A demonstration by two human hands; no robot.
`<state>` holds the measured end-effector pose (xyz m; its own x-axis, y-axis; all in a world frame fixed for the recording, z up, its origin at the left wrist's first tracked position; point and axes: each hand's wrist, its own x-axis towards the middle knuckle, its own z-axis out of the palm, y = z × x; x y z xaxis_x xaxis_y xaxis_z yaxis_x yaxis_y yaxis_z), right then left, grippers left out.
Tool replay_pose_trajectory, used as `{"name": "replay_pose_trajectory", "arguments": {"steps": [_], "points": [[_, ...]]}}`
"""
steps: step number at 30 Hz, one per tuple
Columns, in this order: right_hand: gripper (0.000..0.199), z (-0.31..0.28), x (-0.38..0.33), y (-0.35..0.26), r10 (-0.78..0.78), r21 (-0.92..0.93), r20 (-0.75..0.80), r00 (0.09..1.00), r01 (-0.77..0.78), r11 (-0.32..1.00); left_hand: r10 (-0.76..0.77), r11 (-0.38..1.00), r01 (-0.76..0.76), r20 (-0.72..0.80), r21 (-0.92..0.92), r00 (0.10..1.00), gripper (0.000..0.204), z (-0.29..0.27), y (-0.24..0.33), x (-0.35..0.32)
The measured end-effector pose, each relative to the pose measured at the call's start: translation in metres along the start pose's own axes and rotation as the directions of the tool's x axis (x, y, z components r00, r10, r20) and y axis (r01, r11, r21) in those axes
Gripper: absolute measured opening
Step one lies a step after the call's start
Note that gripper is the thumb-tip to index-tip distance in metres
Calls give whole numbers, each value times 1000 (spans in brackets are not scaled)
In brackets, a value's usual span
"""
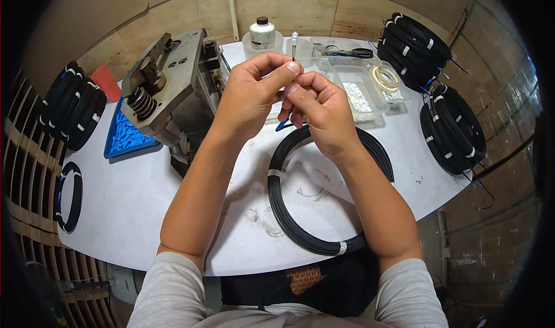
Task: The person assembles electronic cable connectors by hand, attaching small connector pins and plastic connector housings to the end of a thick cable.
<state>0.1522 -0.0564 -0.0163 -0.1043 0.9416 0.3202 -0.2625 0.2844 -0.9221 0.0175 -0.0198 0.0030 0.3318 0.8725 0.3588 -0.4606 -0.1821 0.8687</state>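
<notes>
Seen from above: both hands raised over a white table (144,212), fingertips meeting.

Left hand (250,94) closed in a pinch, thumb and forefinger gripping a thin cable end (294,43) that sticks up past the fingertips, capped by a small silvery fitting. Right hand (321,105) closed too, fingers pressed to the same cable just below the left fingertips; exact grip hidden by the knuckles. A blue bit (283,124) peeking out beneath the right hand.

Directly under the right hand and wrist, flat on the table: a black cable coil (289,212) bound with pale tape, evidently the one being worked, with its free end lifted up into the fingers.

Left of the left hand: a grey metal press (167,82) with a spring, and beside it a blue tray (124,137). Beyond the fingertips: a white bottle (262,33) with black cap, clear bins (358,91), scissors (347,53), a tape roll (385,78).

Judging progress: fitting seems already seated on this end, though crimped or merely slipped on cannot be told. Stacks of bound coils (454,128) right of the right hand and more coils (72,105) far left of the left hand; which are finished cannot be told.
</notes>
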Motion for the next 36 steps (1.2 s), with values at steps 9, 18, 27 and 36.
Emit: {"name": "replay_pose_trajectory", "arguments": {"steps": [9,18,27,36], "points": [[19,2,-2,-4,2,-5,-28,1000,-2,1000,-41,999,40,84,10,996,14,-4,1,-1],[22,1,-2,-9,44,13,17,999,-44,999,-52,999,52,84,-2,995,13,-4,3,-2],[22,-1,0,-6,-41,-23,43,998,42,999,1,999,-4,77,38,997,15,-8,-2,2],[19,0,-1,-9,-63,-103,18,998,65,993,2,1000,-1,57,-31,998,15,0,3,-1]]}}
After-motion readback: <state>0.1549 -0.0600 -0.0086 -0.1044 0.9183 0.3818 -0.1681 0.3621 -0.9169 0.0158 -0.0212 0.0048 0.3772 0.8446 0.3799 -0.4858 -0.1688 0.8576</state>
